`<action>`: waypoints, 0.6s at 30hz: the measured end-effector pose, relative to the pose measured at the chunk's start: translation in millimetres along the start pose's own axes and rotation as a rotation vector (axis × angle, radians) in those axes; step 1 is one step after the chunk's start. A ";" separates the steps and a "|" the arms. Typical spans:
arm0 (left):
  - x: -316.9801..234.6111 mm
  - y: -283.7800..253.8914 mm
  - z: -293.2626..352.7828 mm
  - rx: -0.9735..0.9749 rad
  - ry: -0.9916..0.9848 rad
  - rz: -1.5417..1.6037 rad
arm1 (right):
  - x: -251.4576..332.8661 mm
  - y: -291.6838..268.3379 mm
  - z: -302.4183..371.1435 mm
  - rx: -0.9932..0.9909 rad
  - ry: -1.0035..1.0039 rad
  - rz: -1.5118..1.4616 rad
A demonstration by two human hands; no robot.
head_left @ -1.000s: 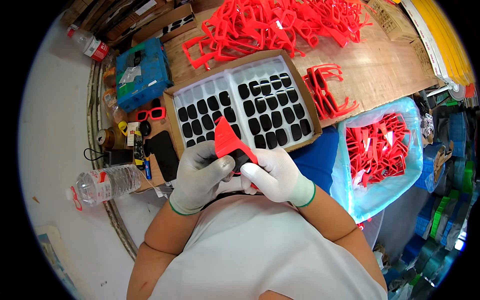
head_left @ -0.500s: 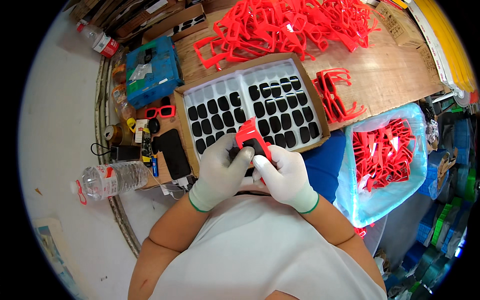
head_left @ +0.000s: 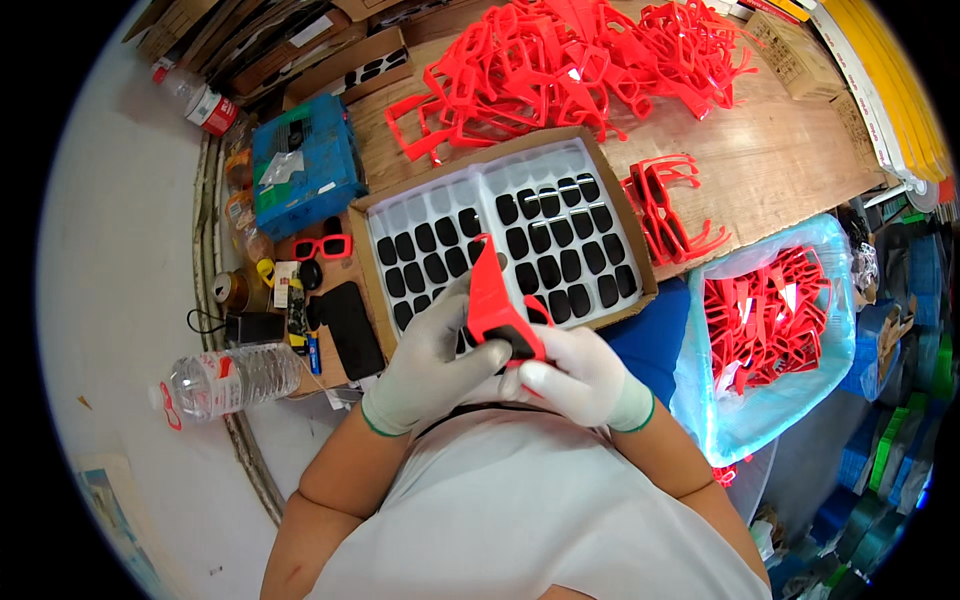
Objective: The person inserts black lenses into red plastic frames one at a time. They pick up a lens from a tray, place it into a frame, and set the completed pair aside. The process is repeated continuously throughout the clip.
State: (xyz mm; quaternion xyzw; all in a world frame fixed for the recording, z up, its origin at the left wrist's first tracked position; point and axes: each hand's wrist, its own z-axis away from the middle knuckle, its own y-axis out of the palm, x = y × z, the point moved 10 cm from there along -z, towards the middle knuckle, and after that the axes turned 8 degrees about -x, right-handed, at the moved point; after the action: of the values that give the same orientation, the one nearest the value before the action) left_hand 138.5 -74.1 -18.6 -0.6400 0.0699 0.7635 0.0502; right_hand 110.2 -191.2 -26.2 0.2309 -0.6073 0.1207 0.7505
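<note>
Both my hands wear white gloves with green cuffs. They meet over the near edge of a lens box, holding a pair of red sunglasses (head_left: 488, 290). My left hand (head_left: 428, 352) grips the frame from the left, its thumb pressed by a dark lens (head_left: 521, 341) in the frame. From the right, my right hand (head_left: 588, 382) closes around the other side, fingers bunched at the lower corner. Part of the frame is hidden by the gloves. Just beyond, a cardboard box (head_left: 640, 213) holds a white tray (head_left: 440, 175) with rows of dark lenses (head_left: 549, 271).
Red frames lie heaped (head_left: 560, 65) at the back of the table, with stacked red sunglasses (head_left: 660, 210) right of the box. A blue-lined bin (head_left: 715, 420) of red glasses stands at right. Leftward are a phone (head_left: 352, 330), blue box (head_left: 305, 165) and plastic bottle (head_left: 235, 380).
My hands have drawn slightly nearer to my body with the red sunglasses. The frame has turned, and more of its long red temple arm now shows, pointing away from me.
</note>
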 end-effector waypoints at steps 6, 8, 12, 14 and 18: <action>-30.9 5.1 -38.4 0.076 0.206 0.032 | 10.6 -22.7 -19.5 -0.028 -0.171 0.055; -23.4 5.6 -50.2 0.043 0.150 0.046 | 9.5 -32.9 -26.7 0.027 -0.109 0.039; -25.5 15.6 -75.5 0.118 0.220 -0.086 | 16.9 -53.1 -32.3 0.072 -0.300 0.154; -28.9 22.0 -85.8 0.148 0.255 -0.121 | 21.5 -63.3 -32.2 0.084 -0.338 0.307; -18.6 11.1 -124.6 0.094 0.237 -0.052 | 40.7 -108.0 -40.6 -0.136 -0.288 0.649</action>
State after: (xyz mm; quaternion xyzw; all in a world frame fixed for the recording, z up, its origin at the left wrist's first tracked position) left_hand 260.8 -106.0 -21.1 -0.7241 0.0943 0.6771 0.0911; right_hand 204.4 -268.5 -14.8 -0.0096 -0.7552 0.2781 0.5935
